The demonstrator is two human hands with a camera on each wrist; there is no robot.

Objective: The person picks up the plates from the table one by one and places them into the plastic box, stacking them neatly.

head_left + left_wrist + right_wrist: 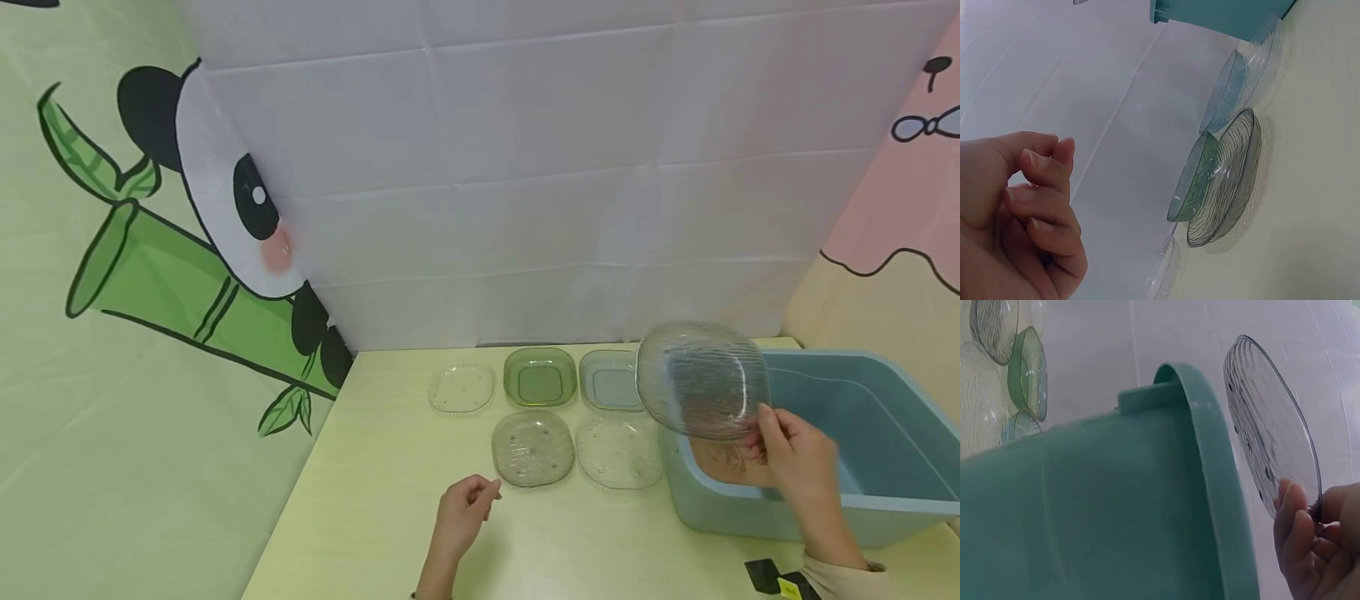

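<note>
My right hand (802, 458) pinches the lower right rim of a clear greyish glass plate (701, 379), raised and tilted over the left end of the blue-green tub. In the right wrist view, the thumb and fingers grip the edge of this ribbed plate (1269, 425). My left hand (461, 512) hovers over the table's near side, fingers loosely curled, holding nothing. Nearest to it lies a round grey glass plate (532, 448). Around that plate are a clear plate (618, 452), a green square dish (540, 377), a bluish square dish (609, 381) and a small clear plate (462, 389).
The deep tub (892, 504) stands at the right of the pale yellow table (360, 508); something brown (731, 462) shows inside its left end. A white cloth (525, 183) hangs behind the table. Near my right sleeve lies a black and yellow item (783, 583).
</note>
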